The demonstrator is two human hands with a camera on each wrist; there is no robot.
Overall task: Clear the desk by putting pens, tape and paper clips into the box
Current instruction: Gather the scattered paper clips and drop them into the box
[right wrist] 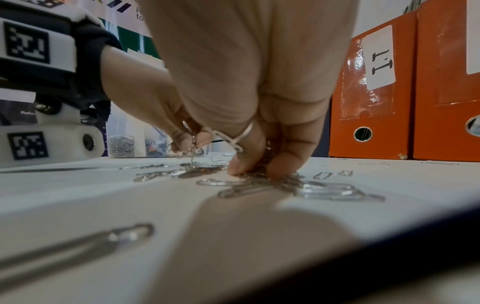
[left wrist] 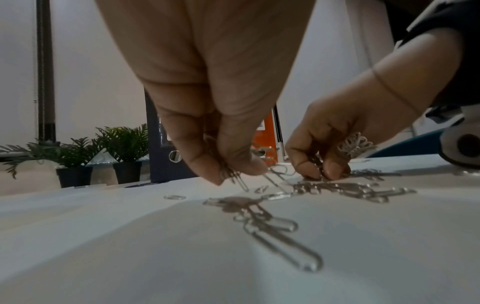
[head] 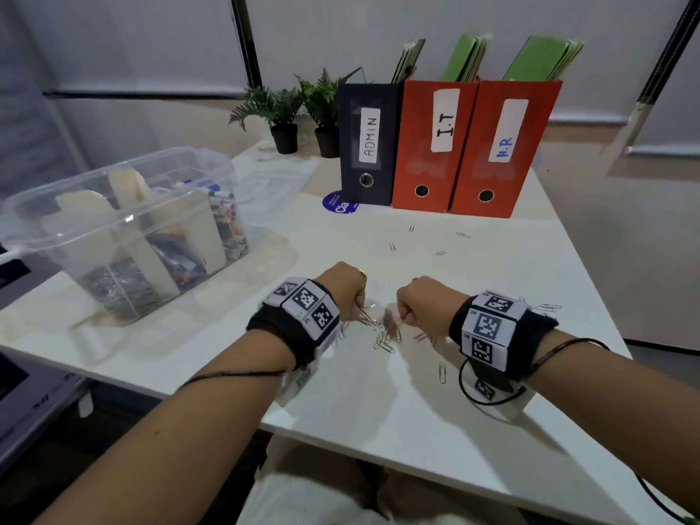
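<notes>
We pinch paper clips [head: 382,335] off the counter [head: 473,259] w/ both hands: left hand [head: 346,288] & right hand [head: 424,303], each grip clamped on clips, gathering handfuls for the box [head: 125,217] at left.

Bare forearms here, and behind the fingers of each hand sits a black fabric wrist band [head: 503,335] carrying white blocks printed with black square codes; thin black cables [head: 568,346] trail back along both arms, and there's a gold ring [head: 363,275] on a left finger
</notes>
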